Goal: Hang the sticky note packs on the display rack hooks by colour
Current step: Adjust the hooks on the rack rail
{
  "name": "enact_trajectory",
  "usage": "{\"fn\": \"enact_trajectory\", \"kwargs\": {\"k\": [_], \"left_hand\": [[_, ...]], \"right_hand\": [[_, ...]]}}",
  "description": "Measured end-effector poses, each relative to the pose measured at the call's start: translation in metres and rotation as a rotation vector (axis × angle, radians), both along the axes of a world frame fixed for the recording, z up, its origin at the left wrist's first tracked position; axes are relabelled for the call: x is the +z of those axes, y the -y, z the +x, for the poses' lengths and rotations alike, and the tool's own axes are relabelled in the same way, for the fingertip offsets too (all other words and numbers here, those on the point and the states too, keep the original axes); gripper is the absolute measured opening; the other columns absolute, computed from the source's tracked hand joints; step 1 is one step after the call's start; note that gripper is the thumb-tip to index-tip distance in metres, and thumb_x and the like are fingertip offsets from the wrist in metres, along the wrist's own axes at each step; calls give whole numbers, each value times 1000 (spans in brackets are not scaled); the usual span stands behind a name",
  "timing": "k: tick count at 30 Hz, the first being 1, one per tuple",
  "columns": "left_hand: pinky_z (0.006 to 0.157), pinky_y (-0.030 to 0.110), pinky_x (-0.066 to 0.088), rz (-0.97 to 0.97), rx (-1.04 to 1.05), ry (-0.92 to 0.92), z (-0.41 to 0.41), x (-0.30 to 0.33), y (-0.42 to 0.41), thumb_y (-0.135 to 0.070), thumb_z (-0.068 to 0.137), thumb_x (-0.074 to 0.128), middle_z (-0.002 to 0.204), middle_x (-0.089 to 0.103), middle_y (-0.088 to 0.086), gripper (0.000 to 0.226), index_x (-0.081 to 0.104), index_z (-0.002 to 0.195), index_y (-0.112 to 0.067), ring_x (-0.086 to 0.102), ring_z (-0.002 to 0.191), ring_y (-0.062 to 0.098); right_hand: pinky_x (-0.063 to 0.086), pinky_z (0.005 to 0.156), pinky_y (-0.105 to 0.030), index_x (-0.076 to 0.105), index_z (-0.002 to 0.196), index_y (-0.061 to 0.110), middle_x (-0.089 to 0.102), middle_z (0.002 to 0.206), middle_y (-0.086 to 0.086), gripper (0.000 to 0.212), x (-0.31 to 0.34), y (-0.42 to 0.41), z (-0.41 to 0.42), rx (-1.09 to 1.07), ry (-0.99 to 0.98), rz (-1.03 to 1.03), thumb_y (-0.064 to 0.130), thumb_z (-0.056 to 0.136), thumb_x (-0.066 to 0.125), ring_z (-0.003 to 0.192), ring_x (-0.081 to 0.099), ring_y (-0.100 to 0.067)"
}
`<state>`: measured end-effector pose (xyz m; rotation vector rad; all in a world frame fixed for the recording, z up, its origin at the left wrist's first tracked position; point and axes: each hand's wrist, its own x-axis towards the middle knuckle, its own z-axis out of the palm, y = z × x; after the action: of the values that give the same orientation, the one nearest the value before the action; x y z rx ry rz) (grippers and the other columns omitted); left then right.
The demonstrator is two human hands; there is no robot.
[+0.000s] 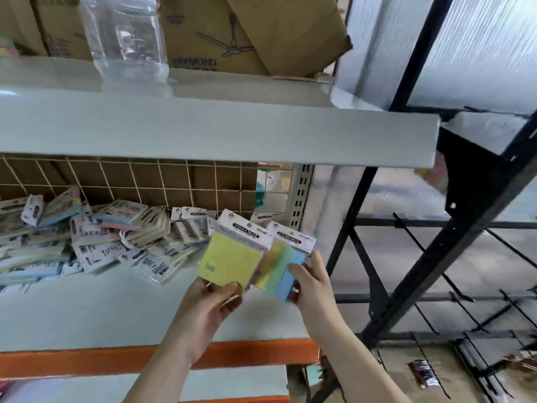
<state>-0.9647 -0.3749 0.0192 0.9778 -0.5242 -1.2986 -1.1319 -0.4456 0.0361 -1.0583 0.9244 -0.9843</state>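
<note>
Nearest, the left hand (213,298) pinches the lower edge of a yellow sticky note pack (229,258), thumb curled over its front, while the right hand (312,282) grips a striped yellow, green and blue sticky note pack (283,264) by its lower right corner, the two packs held upright side by side and just overlapping above the grey shelf (116,309). Behind them a loose heap of sticky note packs (87,239) lies on that shelf against a wire grid panel (145,181). Farther up, cardboard boxes (203,33) and a clear plastic container (125,33) stand on the upper shelf (203,135).
</note>
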Motion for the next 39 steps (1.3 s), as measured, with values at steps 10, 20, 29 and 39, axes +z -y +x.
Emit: {"fn": "enact_trajectory", "kwargs": {"k": [10, 20, 29, 39], "left_hand": [[53, 22, 51, 75, -44, 247, -76, 10, -39, -12, 39, 79, 74, 72, 8, 58, 62, 94, -2, 68, 64, 15], [66, 25, 50, -20, 201, 526, -156, 41, -75, -17, 68, 80, 93, 68, 6, 36, 61, 99, -21, 64, 89, 21], [53, 23, 43, -257, 232, 949, -257, 94, -71, -39, 79, 63, 70, 62, 15, 34, 58, 81, -6, 58, 63, 22], [53, 31, 44, -293, 367, 923, -301, 115, -34, -28, 90, 59, 67, 56, 14, 30, 49, 75, -4, 58, 61, 19]], "right_hand": [[41, 56, -7, 64, 104, 1, 63, 66, 23, 32, 25, -55, -60, 66, -163, -389, 28, 87, 62, 64, 59, 7], [51, 68, -15, 68, 92, 25, 73, 96, 15, 21, 58, -100, -164, -6, -14, -452, 33, 73, 65, 90, 68, -3], [49, 66, -12, 65, 95, 24, 71, 90, 23, 14, 60, -118, -236, -128, -170, -507, 24, 81, 68, 84, 67, 3], [51, 63, -15, 53, 102, 25, 66, 97, 9, 16, 101, -83, -288, -362, -112, -538, 22, 88, 60, 83, 65, 0]]}}
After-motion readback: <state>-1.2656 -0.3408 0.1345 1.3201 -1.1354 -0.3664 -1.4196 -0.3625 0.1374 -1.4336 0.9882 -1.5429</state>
